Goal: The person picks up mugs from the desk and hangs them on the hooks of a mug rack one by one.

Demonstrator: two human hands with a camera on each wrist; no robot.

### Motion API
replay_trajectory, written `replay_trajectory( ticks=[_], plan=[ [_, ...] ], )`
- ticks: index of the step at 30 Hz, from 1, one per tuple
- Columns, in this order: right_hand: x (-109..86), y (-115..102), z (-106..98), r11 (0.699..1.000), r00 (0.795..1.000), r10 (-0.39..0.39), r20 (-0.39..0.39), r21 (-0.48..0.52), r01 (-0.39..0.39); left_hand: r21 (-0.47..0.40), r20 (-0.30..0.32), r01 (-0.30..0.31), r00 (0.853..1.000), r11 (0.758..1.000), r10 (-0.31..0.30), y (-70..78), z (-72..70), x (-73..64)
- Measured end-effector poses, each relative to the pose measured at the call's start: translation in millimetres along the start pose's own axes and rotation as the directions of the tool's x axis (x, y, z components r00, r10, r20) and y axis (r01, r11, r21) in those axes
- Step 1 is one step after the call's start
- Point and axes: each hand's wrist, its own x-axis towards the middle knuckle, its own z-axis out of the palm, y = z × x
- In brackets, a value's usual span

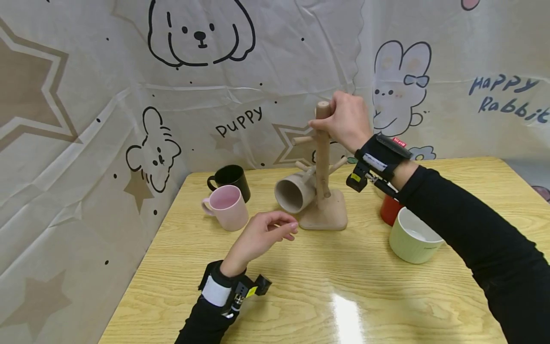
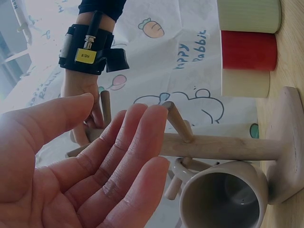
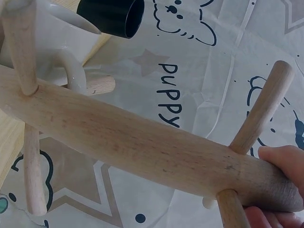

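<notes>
My right hand (image 1: 347, 119) grips the top of a wooden mug tree (image 1: 322, 157), thumb on one side of the post and fingers on the other. From a lower peg of the tree hangs a beige mug (image 1: 294, 193), tipped sideways with its mouth toward the front left. In the right wrist view the mug's handle (image 3: 76, 71) loops over a peg. My left hand (image 1: 262, 234) hovers in front of the mug with relaxed, slightly bent fingers and nothing in them. Its bare palm (image 2: 71, 190) shows in the left wrist view.
A pink mug (image 1: 227, 210) and a black mug (image 1: 233, 179) stand at the back left. To the right are a pale green mug (image 1: 414, 243) and a red mug (image 1: 390, 210), partly behind my right arm; a cream one (image 2: 244, 83) stands beside the red. A printed cloth hangs behind the table.
</notes>
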Motion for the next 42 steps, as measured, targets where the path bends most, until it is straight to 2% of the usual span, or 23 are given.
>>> replay_trajectory(
  ticks=[9,14,19,24,28,31,37,42],
  plan=[
    [-0.8,2.7,0.8,0.999,0.999,-0.024,-0.022,0.021,0.025,0.009,0.004,-0.003,1.000,1.000,0.003,0.9,1.6,-0.3],
    [-1.4,0.0,-5.0,0.999,0.998,-0.041,0.038,0.014,0.040,0.012,0.006,0.005,1.000,1.000,-0.005,1.3,2.0,0.2],
    [-8.3,-4.2,-25.0,0.996,0.996,-0.033,0.083,0.090,0.026,0.013,0.010,0.000,1.000,1.000,0.000,0.8,2.2,0.8],
    [-27.3,-2.2,-49.0,0.976,0.997,-0.057,-0.047,0.208,0.066,0.019,0.009,0.000,1.000,1.000,0.000,0.8,1.3,0.2],
    [-47.1,7.1,-62.5,0.957,0.979,-0.107,-0.174,0.249,0.149,0.025,0.016,0.000,1.000,1.000,-0.001,0.0,1.1,-0.6],
    [-62.0,19.2,-65.6,0.951,0.964,-0.141,-0.223,0.240,0.195,0.027,0.018,-0.002,1.000,1.000,0.001,0.1,1.4,-0.8],
    [-93.6,51.9,-52.4,0.949,0.944,-0.219,-0.249,0.171,0.265,0.031,0.015,-0.002,1.000,1.000,0.002,1.5,1.2,-1.1],
    [-115.7,76.9,-31.7,0.942,0.937,-0.272,-0.219,0.140,0.306,0.036,0.014,-0.001,1.000,0.999,0.001,2.0,1.2,-0.7]
  ],
)
